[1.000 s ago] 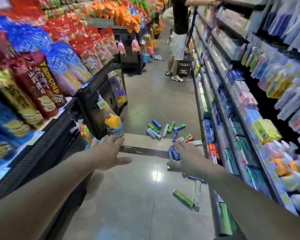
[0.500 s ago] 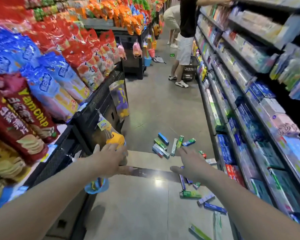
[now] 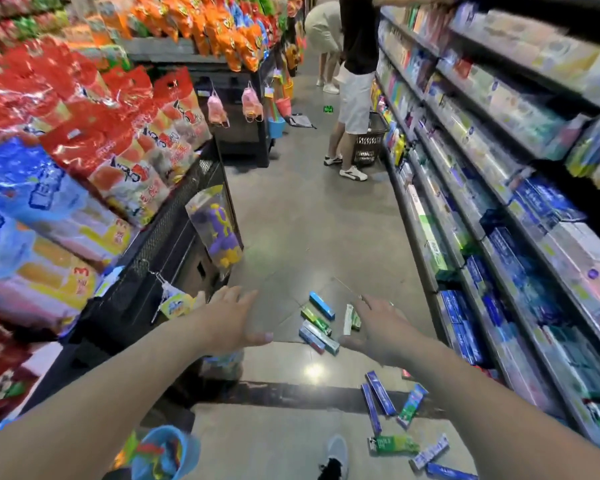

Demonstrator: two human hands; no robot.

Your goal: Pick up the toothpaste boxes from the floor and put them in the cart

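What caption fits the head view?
Both open hands, left and right, reach over toothpaste boxes scattered on the aisle floor.

**Readable text: almost none**

A large red "3" shows on the pink-and-yellow snack bag (image 3: pixel 54 271) low on the left shelf, and another "3" on the pink bag (image 3: pixel 94 233) above it. Print on the red chip bags (image 3: pixel 132 157), blue bags (image 3: pixel 32 199) and toothpaste boxes (image 3: pixel 321 320) is too blurred to read.

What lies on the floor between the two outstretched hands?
In the head view, toothpaste boxes lie on bare floor between the left hand and right hand.
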